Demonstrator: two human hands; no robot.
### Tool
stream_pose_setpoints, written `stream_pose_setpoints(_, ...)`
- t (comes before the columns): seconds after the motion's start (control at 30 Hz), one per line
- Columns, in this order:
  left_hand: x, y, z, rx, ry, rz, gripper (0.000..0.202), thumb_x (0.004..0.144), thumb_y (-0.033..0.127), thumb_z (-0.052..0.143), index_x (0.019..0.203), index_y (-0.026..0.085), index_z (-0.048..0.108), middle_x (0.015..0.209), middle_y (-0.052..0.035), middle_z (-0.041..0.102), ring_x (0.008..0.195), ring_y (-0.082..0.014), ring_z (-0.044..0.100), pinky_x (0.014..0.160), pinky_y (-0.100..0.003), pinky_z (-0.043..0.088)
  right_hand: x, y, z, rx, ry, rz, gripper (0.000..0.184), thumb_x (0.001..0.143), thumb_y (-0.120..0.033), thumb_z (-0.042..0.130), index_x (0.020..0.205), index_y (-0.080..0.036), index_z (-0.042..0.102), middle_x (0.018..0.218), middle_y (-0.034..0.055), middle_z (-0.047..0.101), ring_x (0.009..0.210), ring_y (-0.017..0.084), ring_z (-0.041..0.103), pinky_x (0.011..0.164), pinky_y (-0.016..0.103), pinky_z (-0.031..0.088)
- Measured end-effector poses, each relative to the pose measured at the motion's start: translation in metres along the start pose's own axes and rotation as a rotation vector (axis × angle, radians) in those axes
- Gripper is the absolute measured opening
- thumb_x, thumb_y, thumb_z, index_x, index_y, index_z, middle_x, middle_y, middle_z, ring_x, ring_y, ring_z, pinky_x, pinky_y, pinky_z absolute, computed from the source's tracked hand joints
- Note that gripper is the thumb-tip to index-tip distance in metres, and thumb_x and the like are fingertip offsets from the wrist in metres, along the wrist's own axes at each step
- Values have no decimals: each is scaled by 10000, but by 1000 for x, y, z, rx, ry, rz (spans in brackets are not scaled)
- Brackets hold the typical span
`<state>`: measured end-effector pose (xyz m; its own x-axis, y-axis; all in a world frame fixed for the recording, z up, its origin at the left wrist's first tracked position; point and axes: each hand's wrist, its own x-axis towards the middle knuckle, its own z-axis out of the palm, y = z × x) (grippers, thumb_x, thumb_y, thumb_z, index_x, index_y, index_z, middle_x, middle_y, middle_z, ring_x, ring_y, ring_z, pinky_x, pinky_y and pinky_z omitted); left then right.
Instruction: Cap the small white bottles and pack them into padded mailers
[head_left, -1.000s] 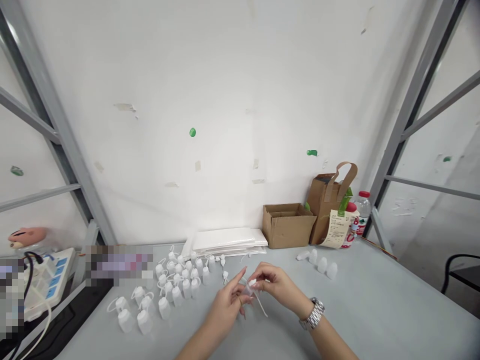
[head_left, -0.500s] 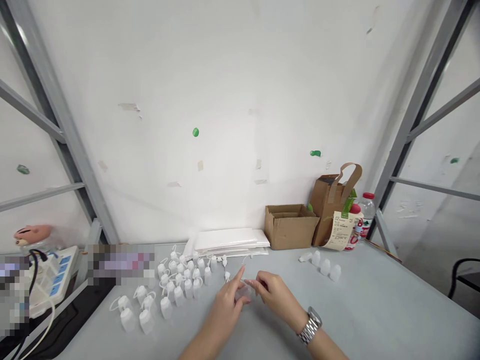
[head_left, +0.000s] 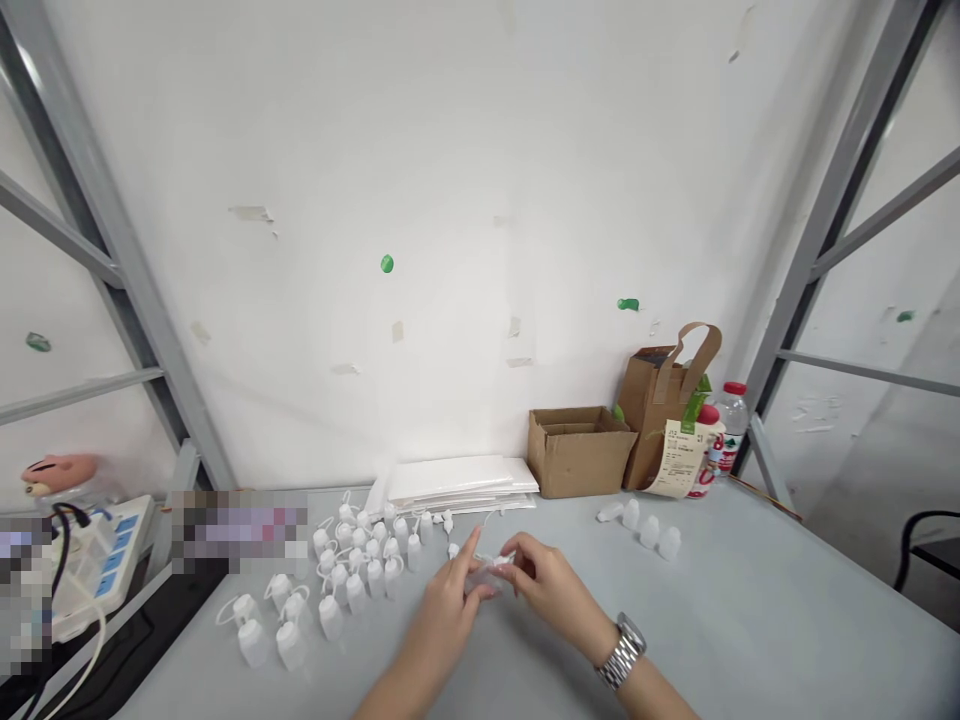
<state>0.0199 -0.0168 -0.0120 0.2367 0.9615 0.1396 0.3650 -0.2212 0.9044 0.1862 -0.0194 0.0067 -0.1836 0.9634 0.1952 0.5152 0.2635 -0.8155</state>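
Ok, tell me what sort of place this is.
Probably a small packing or assembly bench: rows of small white bottles on a grey table, metal shelving posts at both sides, a cardboard box by the wall.

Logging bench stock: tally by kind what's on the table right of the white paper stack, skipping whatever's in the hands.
cardboard box: 1
brown paper bag: 1
paper slip on the bag: 1
red-capped drink bottles: 2
small white bottles: 4 (1 lying, 3 upright)
Total: 9
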Motion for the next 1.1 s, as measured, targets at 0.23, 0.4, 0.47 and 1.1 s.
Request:
stream_pose_setpoints(0.23, -1, -2, -1, 123, 28, 70, 528, 765, 177, 484, 1283, 274, 454, 942, -38, 638, 831, -175, 602, 826, -321, 468, -2, 1, 5, 31, -7, -67, 184, 855, -330, 431, 722, -208, 469, 630, -32, 516, 586, 125, 461, 581, 238, 362)
stream_pose_setpoints(0.4, -6, -16, 5, 290, 74, 292, 528, 790, 123, 452, 1290, 294, 428, 961, -37, 637, 943, -179, 592, 859, -341, 474, 1, 5, 18, 46, -5, 42, 395, 861, -482, 372, 571, -215, 336, 523, -65, 374, 509, 102, 326, 504, 233, 281)
stream_pose_setpoints(0.47, -6, -18, 7, 329, 94, 342, 501, 804, 134, 442, 1279, 295, 444, 938, -43, 640, 931, -188, 596, 839, -352, 486, 3, 6, 21, 130, -37, 140, 468, 832, -561, 372, 518, -219, 317, 454, -74, 328, 455, 91, 302, 471, 233, 270)
stream_pose_setpoints(1.1, 10, 10, -11, -1011, 197, -446, 103, 768, 99, 602, 833, 105, 681, 811, -89, 704, 710, -128, 656, 651, -208, 539, 6, -3, 2, 742, 211, 140, 360, 638, -449, 707, 900, -201, 699, 763, 20, 659, 652, 138, 558, 681, 282, 459)
